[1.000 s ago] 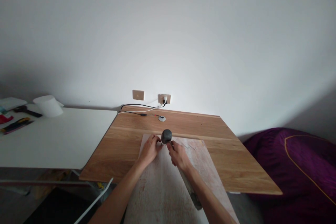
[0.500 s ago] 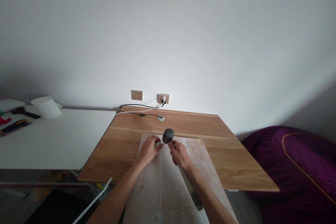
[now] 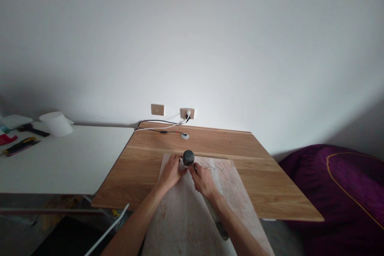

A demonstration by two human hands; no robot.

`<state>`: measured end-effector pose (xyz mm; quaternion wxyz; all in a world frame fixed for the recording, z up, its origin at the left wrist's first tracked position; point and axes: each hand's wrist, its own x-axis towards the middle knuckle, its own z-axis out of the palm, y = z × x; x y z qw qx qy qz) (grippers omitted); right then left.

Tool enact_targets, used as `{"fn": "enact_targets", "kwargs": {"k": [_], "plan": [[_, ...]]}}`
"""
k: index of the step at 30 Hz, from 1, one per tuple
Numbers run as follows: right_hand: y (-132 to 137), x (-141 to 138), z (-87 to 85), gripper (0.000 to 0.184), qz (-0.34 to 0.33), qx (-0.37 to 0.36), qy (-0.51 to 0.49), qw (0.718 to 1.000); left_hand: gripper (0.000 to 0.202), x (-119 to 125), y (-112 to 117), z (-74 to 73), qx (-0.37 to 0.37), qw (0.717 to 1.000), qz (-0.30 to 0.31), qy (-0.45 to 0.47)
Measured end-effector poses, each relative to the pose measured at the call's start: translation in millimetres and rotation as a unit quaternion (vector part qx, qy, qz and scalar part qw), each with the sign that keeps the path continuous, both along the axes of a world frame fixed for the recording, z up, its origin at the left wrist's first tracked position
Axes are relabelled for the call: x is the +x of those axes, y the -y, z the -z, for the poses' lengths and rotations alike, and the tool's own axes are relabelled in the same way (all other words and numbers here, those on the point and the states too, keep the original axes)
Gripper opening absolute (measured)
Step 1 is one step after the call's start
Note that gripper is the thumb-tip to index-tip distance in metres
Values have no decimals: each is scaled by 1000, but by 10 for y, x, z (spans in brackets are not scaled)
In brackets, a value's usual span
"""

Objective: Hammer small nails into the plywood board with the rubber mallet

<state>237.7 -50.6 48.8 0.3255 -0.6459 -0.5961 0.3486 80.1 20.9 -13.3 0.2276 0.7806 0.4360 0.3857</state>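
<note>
A pale, reddish-stained board (image 3: pixel 186 216) lies on the wooden desk (image 3: pixel 270 184), running toward me. My right hand (image 3: pixel 202 180) is closed around a hammer just below its dark round head (image 3: pixel 189 157); the handle's end (image 3: pixel 220 230) shows under my forearm. My left hand (image 3: pixel 171 172) rests on the board's far end with fingers pinched beside the hammer head, on something too small to make out. Small nails (image 3: pixel 218 169) lie on the board to the right.
A white table (image 3: pixel 66 160) adjoins the desk on the left, carrying a white roll (image 3: pixel 56 123) and hand tools (image 3: pixel 18 146). Cables (image 3: pixel 162 128) run from a wall socket (image 3: pixel 187 113). A purple beanbag (image 3: pixel 339 192) sits at the right.
The hammer head rose slightly, then came down closer to my left fingertips. Both hands stay at the board's far end.
</note>
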Motion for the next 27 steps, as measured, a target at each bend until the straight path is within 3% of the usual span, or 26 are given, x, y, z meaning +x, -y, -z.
{"fn": "enact_targets", "kwargs": {"k": [5,12,16,22,27], "plan": [[-3,62,23,32,24,17,-19,999,4,9,-27,-15,-7,1000,-3,-16],[10,97,25,32,25,10,-27,999,11,13,-25,-90,-22,999,26,-14],[-18,55,16,30,14,2,-26,1000,6,16,-17,-48,-9,999,15,-27],[-82,24,9,30,-20,-25,-4,999,47,21,-24,41,15,1000,-13,-15],[-82,18,59,30,-15,-27,-1,1000,44,7,-24,17,-1,1000,-7,-13]]}}
